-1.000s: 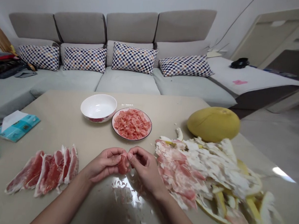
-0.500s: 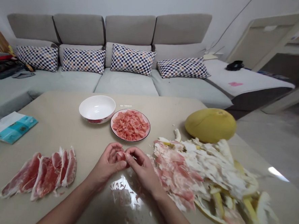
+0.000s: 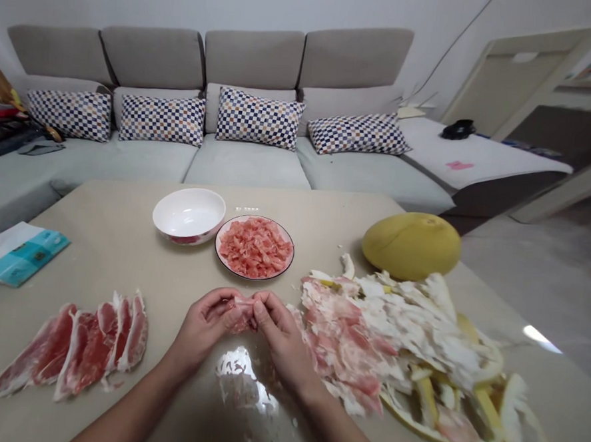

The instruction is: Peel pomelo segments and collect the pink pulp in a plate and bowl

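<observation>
Pomelo piece [image 3: 244,319], one, pinched by two hands [image 3: 199,332] [image 3: 284,337], one bowl [image 3: 188,216], one plate [image 3: 223,261]

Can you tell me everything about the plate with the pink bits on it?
The plate is round and pale with a thin dark rim. It looks smooth and hard, maybe ceramic or enamel. It sits flat on the table, heaped with small, torn pink pieces that hide most of its middle. A white bowl is right beside it; I can't tell if they touch.
</observation>
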`<act>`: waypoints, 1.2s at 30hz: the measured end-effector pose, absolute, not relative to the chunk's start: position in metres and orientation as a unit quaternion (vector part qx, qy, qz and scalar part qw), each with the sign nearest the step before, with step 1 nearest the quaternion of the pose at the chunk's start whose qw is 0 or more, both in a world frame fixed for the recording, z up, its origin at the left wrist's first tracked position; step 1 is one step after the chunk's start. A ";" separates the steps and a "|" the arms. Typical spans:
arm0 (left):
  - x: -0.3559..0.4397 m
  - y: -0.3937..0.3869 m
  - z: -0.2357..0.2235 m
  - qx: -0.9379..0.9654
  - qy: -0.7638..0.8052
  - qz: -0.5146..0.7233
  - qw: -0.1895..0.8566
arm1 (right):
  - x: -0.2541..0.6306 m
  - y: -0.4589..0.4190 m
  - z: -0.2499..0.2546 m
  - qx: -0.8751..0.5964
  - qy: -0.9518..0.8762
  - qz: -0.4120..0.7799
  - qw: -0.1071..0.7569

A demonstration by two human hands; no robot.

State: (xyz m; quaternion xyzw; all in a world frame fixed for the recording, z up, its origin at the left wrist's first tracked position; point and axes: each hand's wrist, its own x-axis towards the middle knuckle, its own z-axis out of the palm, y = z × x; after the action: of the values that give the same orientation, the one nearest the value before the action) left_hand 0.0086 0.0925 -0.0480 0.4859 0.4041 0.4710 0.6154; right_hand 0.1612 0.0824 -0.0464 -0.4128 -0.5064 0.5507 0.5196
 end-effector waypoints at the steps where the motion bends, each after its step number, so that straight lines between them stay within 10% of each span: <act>1: 0.009 0.093 -0.049 0.488 0.408 0.469 0.612 | 0.161 0.082 -0.048 -0.415 -0.507 0.546 0.522; 21: 0.003 0.094 -0.053 0.644 0.452 0.455 0.418 | 0.166 0.086 -0.034 -0.432 -0.617 0.434 0.494; 36: 0.007 0.093 -0.051 0.519 0.466 0.471 0.541 | 0.162 0.085 -0.040 -0.404 -0.538 0.496 0.550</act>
State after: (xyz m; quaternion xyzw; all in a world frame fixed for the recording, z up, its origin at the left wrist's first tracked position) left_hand 0.0069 0.0934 -0.0510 0.5189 0.4659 0.4705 0.5406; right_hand 0.1618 0.0854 -0.0401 -0.4035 -0.5379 0.4956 0.5498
